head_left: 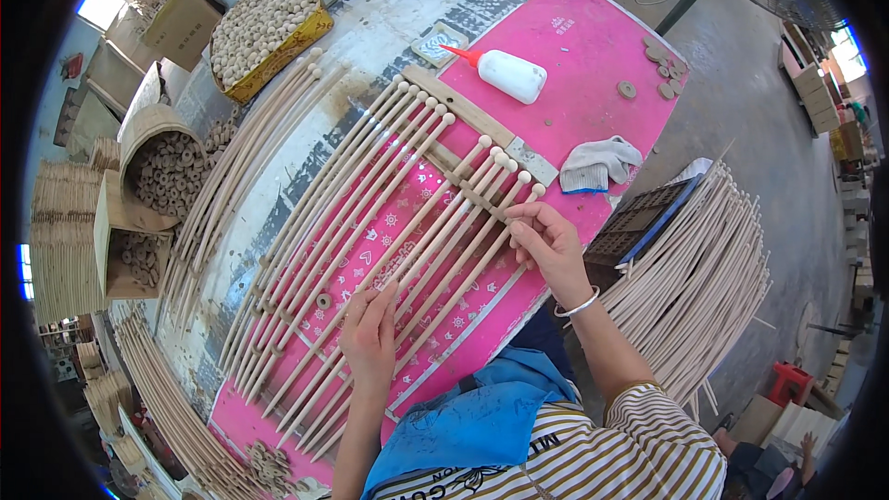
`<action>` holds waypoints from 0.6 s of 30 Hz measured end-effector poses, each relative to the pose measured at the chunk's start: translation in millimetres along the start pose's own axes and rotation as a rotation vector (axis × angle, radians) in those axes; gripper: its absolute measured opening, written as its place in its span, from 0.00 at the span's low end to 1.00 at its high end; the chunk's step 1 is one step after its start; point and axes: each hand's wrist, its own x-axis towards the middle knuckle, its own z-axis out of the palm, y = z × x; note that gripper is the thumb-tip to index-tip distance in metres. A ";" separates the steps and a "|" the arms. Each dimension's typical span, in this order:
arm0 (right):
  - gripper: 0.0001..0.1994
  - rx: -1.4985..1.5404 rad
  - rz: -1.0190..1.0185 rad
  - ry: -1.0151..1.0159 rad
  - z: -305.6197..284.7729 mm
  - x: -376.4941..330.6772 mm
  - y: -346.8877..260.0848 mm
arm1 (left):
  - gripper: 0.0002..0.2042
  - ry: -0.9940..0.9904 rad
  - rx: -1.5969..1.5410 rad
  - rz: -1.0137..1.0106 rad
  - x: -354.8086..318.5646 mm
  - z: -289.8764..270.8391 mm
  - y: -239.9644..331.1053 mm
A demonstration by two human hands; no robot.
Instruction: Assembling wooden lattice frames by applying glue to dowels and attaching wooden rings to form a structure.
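Note:
Thin wooden sticks with round ball ends [447, 118] lie side by side across a pink patterned sheet, their upper ends resting on a notched wooden bar [454, 176]. My left hand [369, 338] is closed over the middle of the row, with thumb and fingers together on a wooden stick [431, 243]. Near the ball ends, my right hand [548, 243] has its fingertips drawn together at the rightmost wooden stick [489, 252]; its exact hold is partly hidden. A small wooden ring [323, 300] lies among the sticks to the left of my left hand.
A white glue bottle [511, 76] with a red nozzle lies beyond the bar, near a work glove [600, 165] and wooden discs [627, 90]. A yellow box of wooden balls [273, 32] stands far left. More sticks [690, 278] are heaped at right.

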 end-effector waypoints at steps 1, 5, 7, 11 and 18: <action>0.12 0.006 0.002 -0.004 0.8 -0.5 -1.3 | 0.14 -0.003 -0.002 -0.014 0.0 0.5 -0.3; 0.12 0.018 0.006 -0.025 2.8 -0.4 -2.3 | 0.14 -0.002 0.009 0.010 1.4 2.3 -1.3; 0.12 0.026 0.007 -0.033 4.0 -0.6 -2.7 | 0.13 0.009 0.117 0.028 1.2 1.3 1.3; 0.12 0.020 0.009 -0.052 4.6 -1.4 -3.8 | 0.14 0.055 0.218 0.093 0.1 6.0 0.6; 0.12 0.004 -0.001 -0.069 4.2 -1.3 0.1 | 0.16 0.009 0.389 0.131 -1.8 8.0 -2.1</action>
